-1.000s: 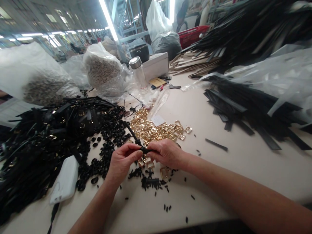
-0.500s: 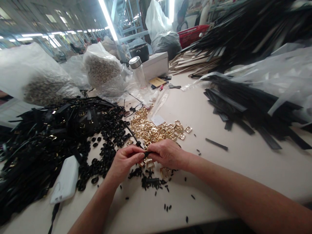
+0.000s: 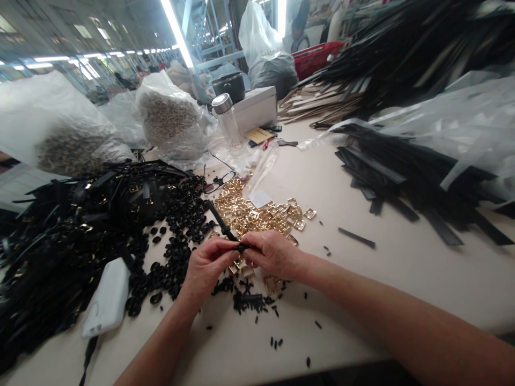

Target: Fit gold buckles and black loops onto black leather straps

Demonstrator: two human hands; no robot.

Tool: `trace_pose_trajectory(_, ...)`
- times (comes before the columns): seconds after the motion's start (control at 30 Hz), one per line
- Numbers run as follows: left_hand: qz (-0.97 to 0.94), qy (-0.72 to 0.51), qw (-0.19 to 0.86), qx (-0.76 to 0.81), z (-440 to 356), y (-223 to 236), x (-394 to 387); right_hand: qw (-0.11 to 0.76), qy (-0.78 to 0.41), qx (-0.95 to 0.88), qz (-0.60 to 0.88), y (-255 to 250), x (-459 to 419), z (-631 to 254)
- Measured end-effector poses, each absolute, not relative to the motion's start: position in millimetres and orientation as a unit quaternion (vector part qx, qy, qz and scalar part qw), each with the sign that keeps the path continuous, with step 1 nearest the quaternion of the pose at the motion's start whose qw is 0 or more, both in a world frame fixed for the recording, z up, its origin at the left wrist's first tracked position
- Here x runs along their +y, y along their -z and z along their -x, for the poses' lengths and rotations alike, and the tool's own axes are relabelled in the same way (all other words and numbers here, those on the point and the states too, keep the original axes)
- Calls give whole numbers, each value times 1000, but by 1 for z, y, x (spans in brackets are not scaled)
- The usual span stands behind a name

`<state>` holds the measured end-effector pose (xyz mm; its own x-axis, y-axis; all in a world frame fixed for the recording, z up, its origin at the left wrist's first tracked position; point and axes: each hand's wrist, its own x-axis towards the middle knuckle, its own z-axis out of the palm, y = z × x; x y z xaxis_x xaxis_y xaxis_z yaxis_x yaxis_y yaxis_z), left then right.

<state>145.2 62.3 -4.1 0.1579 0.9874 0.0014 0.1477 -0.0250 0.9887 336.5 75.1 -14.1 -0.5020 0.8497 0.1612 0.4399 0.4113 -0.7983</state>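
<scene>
Both hands meet low over the table, pinching one narrow black strap [image 3: 220, 221] whose free end points up and away to the left. Thumb and fingertips of my left hand [image 3: 209, 262] are closed on it. My right hand [image 3: 271, 253] grips it from the other side, fingers curled, so the part between them is mostly hidden. Just beyond lies a heap of gold square buckles [image 3: 257, 214]. Below the hands are small black pieces [image 3: 251, 300], scattered toward the table's front edge. Round black pieces [image 3: 177, 241] spread left of my left hand.
Finished-looking black straps with buckles [image 3: 80, 214] are piled at left, near a white power bank [image 3: 108, 297] with a cable. Glasses [image 3: 219, 181] and a glass bottle [image 3: 229, 123] stand behind the buckles. Black strips [image 3: 402, 177] lie at right; one loose strip [image 3: 357, 237] is apart.
The strap between my hands has turned, so its free part shows wider and flatter. Both hands stay in nearly the same place, still pinching it.
</scene>
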Motion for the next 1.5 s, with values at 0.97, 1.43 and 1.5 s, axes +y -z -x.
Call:
trace_pose_trajectory(0.97,-337,-553,608,460,-144,6,68,316,-332,-780,426,1,69,-337)
trace_pose_trajectory(1.43,-454,-538,561,436,-154,5,58,326,-312,-776,441,-4,67,-336)
trace_pose_trajectory(1.5,-468,-528,548,449,-153,6,58,333,-333,-775,422,-1,68,-338)
